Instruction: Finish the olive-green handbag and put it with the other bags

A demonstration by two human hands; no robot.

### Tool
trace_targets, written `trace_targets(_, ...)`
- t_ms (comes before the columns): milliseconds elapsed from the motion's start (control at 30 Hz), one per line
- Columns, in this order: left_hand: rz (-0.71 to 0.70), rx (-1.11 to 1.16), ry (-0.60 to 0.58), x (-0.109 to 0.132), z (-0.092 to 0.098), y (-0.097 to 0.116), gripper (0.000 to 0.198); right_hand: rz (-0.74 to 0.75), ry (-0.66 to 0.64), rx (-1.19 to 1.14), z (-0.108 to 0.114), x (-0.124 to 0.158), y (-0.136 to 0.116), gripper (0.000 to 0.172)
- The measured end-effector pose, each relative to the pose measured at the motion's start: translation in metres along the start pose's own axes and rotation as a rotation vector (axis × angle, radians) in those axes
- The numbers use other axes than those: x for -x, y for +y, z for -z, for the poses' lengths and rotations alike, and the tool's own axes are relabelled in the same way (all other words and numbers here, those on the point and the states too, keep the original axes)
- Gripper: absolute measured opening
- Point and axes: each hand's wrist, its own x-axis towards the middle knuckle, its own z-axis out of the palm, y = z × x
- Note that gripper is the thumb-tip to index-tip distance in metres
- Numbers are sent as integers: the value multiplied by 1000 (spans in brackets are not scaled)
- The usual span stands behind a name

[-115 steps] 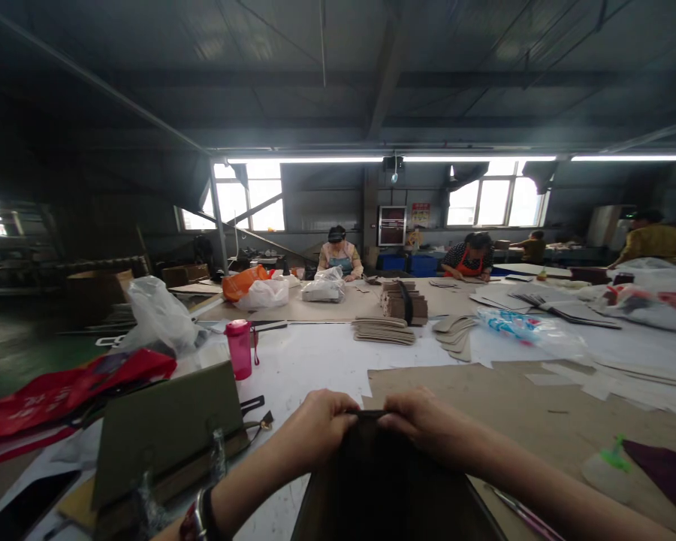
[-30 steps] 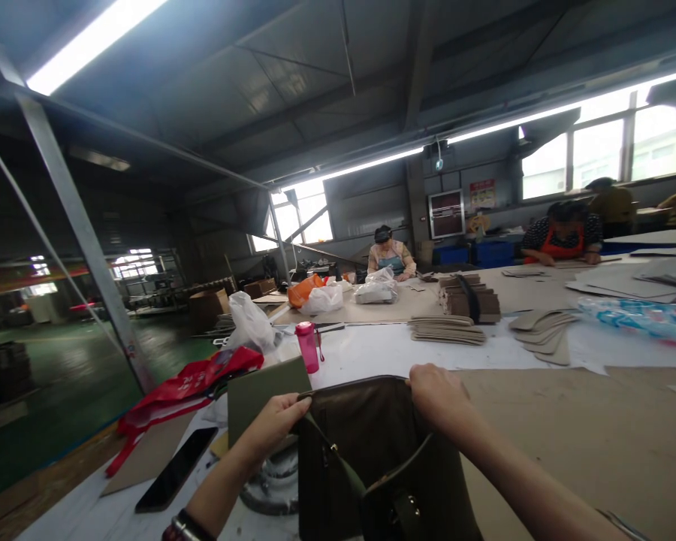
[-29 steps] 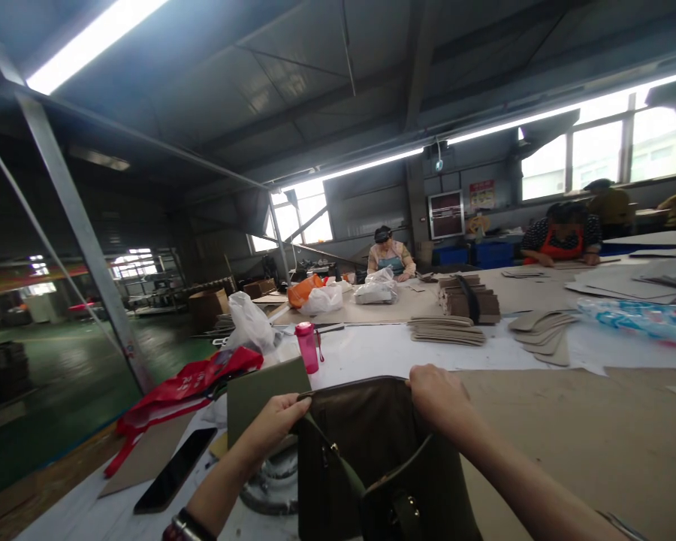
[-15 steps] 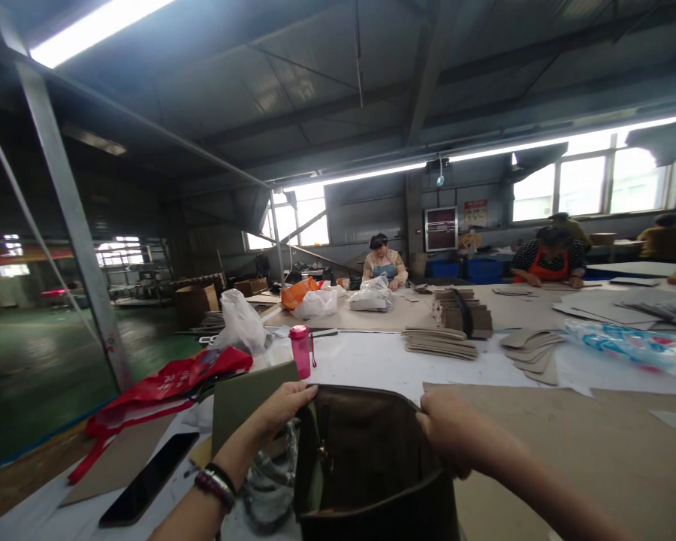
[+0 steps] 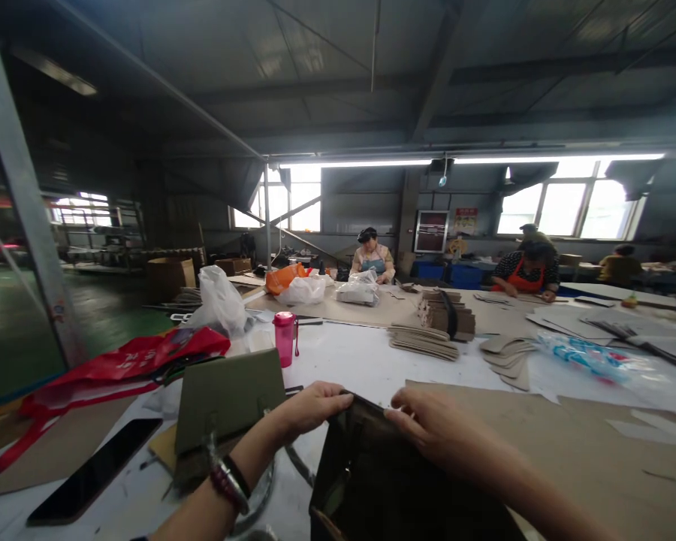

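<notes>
A dark olive-brown bag (image 5: 394, 488) stands on the white table (image 5: 349, 361) right in front of me. My left hand (image 5: 309, 406) pinches the near left part of its top rim. My right hand (image 5: 433, 428) grips the rim just to the right, fingers curled over the edge. The two hands sit close together at the bag's mouth. An olive flap piece (image 5: 225, 398) leans beside the bag on the left.
A black phone (image 5: 93, 481) and a red plastic bag (image 5: 118, 361) lie at the left. A pink bottle (image 5: 285, 338) stands behind the flap. Brown cardboard sheet (image 5: 597, 443) spreads to the right, cardboard stacks (image 5: 428, 330) farther back. Other people work at the far side.
My hands have come closer together on the bag's rim, narrowing its open mouth. The view has swung right and levelled.
</notes>
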Motion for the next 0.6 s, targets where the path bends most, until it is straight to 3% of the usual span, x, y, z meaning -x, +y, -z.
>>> trace_targets(100,-31,-25,5,-6,-6,-2,46,75,-112,-166,-15,-14,4,27)
trace_targets(433,-268,-197,369,3,-24,-16,21,80,-160,-220,-23,-26,4,22)
trace_targets(600,-394,-217,473,1,-24,-29,19,81,-167,-212,-25,-30,2,22)
